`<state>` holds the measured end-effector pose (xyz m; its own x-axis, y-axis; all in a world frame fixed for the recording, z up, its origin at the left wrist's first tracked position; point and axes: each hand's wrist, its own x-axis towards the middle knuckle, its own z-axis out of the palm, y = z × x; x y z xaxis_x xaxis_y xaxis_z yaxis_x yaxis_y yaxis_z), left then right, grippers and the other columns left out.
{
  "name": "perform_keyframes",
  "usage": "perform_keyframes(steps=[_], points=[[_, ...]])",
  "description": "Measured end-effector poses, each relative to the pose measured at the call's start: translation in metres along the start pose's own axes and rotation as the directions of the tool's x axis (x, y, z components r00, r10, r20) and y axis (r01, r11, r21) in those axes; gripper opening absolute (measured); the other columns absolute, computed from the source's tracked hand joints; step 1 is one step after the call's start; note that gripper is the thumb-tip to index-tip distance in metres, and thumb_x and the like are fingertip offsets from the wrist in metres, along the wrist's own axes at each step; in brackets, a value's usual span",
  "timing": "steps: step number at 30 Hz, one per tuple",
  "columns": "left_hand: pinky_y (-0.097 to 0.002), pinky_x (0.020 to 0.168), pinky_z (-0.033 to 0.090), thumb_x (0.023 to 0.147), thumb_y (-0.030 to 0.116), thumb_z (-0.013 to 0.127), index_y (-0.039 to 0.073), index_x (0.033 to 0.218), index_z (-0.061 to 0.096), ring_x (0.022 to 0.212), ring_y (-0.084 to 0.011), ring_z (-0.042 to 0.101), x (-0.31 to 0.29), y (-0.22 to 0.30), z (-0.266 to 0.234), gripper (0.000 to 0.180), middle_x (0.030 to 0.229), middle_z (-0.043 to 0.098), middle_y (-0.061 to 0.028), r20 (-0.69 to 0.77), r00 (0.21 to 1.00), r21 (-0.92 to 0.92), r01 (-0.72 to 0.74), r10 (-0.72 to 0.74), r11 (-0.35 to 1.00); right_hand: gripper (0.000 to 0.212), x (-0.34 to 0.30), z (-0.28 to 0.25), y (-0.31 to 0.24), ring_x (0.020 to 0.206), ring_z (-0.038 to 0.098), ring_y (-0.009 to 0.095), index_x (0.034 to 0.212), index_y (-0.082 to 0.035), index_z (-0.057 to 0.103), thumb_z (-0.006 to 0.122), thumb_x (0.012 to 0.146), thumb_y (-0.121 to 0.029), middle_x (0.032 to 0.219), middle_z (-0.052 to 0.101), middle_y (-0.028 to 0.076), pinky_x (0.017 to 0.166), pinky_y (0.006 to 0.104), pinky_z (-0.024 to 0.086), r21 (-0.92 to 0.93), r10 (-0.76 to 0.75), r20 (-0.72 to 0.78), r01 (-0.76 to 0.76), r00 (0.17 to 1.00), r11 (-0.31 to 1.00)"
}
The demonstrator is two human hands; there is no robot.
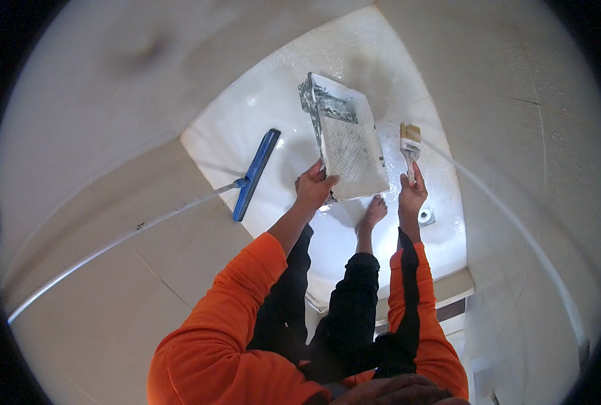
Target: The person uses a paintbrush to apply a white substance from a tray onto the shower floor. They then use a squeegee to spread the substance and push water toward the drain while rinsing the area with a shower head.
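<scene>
My left hand grips the near left corner of a paint tray, thumb on top. White and dark green paint stains its far, deeper end, and its ribbed slope faces me. To the right, my right hand pinches the handle of a flat paintbrush, held upright with its tan bristles pointing away from me. Whitish stuff coats the brush's lower part. Tray and brush are apart, both held above a wet white floor.
A blue squeegee on a long pale pole leans at the left. Near my right wrist is a round floor drain. My bare foot stands on the wet floor. Beige tiled walls close in both sides; a pale hose-like line runs along the right.
</scene>
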<state>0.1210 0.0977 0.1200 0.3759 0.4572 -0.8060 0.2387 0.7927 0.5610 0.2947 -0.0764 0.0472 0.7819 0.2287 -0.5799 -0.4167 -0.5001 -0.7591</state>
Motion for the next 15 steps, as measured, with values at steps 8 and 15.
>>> perform_keyframes(steps=[8,15], points=[[-0.0307,0.085,0.049,0.083,0.0,0.058,-0.007,0.129,0.043,0.096,-0.0208,0.062,-0.013,0.039,-0.01,0.049,0.108,0.063,-0.0176,0.123,0.988,0.446,-0.139,0.093,0.884,0.038,-0.037,-0.009,-0.021,0.065,0.046,0.007,0.125,0.001,0.053,0.059,0.089,-0.009,0.078,0.057,0.003,0.06,0.0224,0.04,-0.086,-0.129,-0.009,0.127,0.992,0.988],[-0.0341,0.082,0.049,0.082,0.011,0.059,-0.003,0.126,0.044,0.099,-0.0289,0.062,-0.053,0.08,0.044,0.049,0.112,0.061,-0.0203,-0.013,0.997,0.554,-0.06,0.08,0.831,0.034,-0.129,-0.103,-0.026,0.064,0.046,0.007,0.122,0.004,0.054,0.054,0.093,-0.015,0.069,0.052,-0.001,0.057,0.0216,0.039,0.166,0.22,-0.224,-0.185,0.95,0.969]])
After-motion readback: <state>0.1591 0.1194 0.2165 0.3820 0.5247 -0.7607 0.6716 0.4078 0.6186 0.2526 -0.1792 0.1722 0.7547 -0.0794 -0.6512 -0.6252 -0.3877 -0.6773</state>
